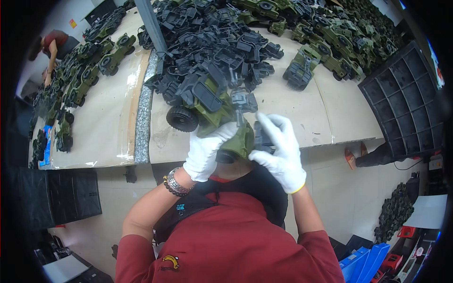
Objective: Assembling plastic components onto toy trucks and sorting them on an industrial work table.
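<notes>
Both my hands wear white gloves and meet over the near edge of the table. My left hand (205, 153) is closed around a green toy jeep (212, 106), which is tilted, with a big black wheel (182, 119) on its left side. Dark grey plastic pieces sit on the jeep's top. At the jeep's right end, my right hand (283, 155) curves its thumb and fingers around a dark grey plastic part (262, 137). Motion blurs its fingertips, and the part is partly hidden by the glove.
A heap of dark grey plastic parts (212, 37) lies just beyond the jeep. Finished-looking green toy jeeps (302, 68) crowd the table's right and left. A metal post (152, 26) rises at the back. A black tray (403, 99) stands right. Another person (56, 42) is far left.
</notes>
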`<control>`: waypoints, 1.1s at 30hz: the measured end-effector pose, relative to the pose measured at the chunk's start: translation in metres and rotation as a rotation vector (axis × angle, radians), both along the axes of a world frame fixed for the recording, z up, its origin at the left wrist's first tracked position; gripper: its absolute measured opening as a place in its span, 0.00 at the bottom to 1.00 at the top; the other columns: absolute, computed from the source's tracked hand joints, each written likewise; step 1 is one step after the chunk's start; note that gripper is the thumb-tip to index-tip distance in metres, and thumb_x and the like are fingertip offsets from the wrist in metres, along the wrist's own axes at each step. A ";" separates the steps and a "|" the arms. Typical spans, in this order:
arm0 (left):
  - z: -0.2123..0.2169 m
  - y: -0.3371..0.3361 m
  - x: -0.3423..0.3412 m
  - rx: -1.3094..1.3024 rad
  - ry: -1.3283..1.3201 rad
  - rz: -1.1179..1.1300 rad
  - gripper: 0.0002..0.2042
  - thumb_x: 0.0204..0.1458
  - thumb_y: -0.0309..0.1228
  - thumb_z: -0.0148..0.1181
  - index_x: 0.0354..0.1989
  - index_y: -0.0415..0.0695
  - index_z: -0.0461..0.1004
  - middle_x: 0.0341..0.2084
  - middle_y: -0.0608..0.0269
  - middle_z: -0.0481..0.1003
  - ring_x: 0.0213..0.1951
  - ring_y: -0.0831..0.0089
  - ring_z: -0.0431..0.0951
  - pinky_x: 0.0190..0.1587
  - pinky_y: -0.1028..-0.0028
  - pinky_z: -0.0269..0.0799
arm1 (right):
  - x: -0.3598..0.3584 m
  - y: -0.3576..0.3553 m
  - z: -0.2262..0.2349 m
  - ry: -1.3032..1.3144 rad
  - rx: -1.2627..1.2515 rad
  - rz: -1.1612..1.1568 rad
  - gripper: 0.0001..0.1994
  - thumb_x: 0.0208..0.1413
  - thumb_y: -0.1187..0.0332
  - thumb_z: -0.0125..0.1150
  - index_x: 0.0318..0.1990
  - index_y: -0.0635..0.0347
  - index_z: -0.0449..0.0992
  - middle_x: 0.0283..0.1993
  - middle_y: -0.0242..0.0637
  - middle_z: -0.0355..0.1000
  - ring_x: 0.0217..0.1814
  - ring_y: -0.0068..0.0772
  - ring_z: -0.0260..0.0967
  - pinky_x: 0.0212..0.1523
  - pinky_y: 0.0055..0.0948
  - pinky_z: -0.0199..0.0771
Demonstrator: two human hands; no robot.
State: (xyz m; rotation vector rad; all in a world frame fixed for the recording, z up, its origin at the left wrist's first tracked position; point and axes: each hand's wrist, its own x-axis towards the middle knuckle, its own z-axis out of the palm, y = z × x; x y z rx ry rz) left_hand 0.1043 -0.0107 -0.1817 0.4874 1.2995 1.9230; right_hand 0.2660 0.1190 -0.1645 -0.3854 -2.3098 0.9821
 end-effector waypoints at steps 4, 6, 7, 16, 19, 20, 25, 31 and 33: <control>0.000 -0.004 0.009 -0.016 0.028 -0.016 0.14 0.54 0.23 0.68 0.49 0.36 0.77 0.44 0.62 0.80 0.45 0.77 0.80 0.49 0.75 0.77 | -0.002 -0.004 -0.006 0.072 0.042 0.063 0.37 0.52 0.49 0.69 0.65 0.63 0.68 0.59 0.53 0.67 0.59 0.53 0.68 0.58 0.40 0.70; -0.001 -0.007 0.010 -0.002 0.036 -0.036 0.15 0.54 0.24 0.69 0.49 0.37 0.77 0.44 0.62 0.80 0.44 0.77 0.80 0.48 0.75 0.77 | 0.001 -0.006 -0.005 0.047 0.056 0.071 0.36 0.55 0.49 0.66 0.65 0.65 0.68 0.60 0.53 0.67 0.58 0.54 0.67 0.58 0.41 0.69; -0.001 -0.008 0.011 0.012 0.044 -0.058 0.15 0.53 0.24 0.69 0.49 0.38 0.77 0.44 0.62 0.81 0.44 0.76 0.80 0.48 0.75 0.77 | 0.001 -0.006 -0.004 0.045 0.055 0.075 0.36 0.55 0.49 0.66 0.65 0.65 0.68 0.60 0.53 0.67 0.58 0.54 0.67 0.58 0.41 0.69; 0.005 -0.018 0.011 -0.147 0.540 -0.125 0.15 0.53 0.31 0.69 0.49 0.44 0.79 0.50 0.60 0.76 0.50 0.67 0.77 0.53 0.66 0.73 | 0.004 -0.015 -0.008 0.031 0.406 0.048 0.43 0.57 0.43 0.57 0.68 0.71 0.58 0.59 0.54 0.66 0.54 0.57 0.66 0.54 0.45 0.70; -0.014 -0.017 -0.002 -0.185 1.537 -0.178 0.15 0.57 0.25 0.66 0.53 0.38 0.76 0.49 0.61 0.78 0.48 0.75 0.79 0.52 0.72 0.76 | 0.007 -0.019 -0.003 -0.067 0.492 0.041 0.43 0.58 0.43 0.56 0.67 0.74 0.57 0.58 0.56 0.66 0.53 0.58 0.66 0.53 0.46 0.70; -0.017 -0.018 -0.004 -0.130 1.480 -0.153 0.16 0.56 0.24 0.67 0.53 0.39 0.75 0.48 0.62 0.79 0.46 0.75 0.79 0.51 0.72 0.76 | 0.007 -0.019 -0.001 -0.090 0.481 0.052 0.44 0.59 0.41 0.53 0.67 0.75 0.56 0.56 0.59 0.65 0.53 0.61 0.65 0.53 0.46 0.70; 0.009 -0.008 0.010 -0.024 0.611 -0.068 0.17 0.55 0.25 0.68 0.53 0.40 0.75 0.47 0.65 0.79 0.46 0.77 0.78 0.50 0.73 0.75 | 0.000 -0.006 0.001 -0.147 0.460 0.123 0.45 0.60 0.38 0.50 0.67 0.77 0.55 0.54 0.62 0.64 0.52 0.62 0.65 0.53 0.46 0.70; 0.018 -0.004 0.008 -0.050 1.036 0.031 0.20 0.55 0.32 0.68 0.55 0.40 0.73 0.47 0.60 0.78 0.45 0.68 0.80 0.51 0.69 0.75 | 0.001 -0.002 0.025 -0.155 0.557 0.093 0.44 0.60 0.42 0.53 0.68 0.76 0.54 0.59 0.59 0.65 0.52 0.58 0.66 0.56 0.47 0.68; 0.035 -0.001 0.010 0.095 -0.040 0.004 0.19 0.60 0.36 0.64 0.54 0.39 0.72 0.48 0.57 0.77 0.47 0.67 0.79 0.54 0.68 0.76 | -0.004 -0.002 0.048 -0.055 0.412 0.166 0.46 0.58 0.38 0.52 0.69 0.75 0.56 0.64 0.60 0.63 0.58 0.60 0.66 0.59 0.47 0.67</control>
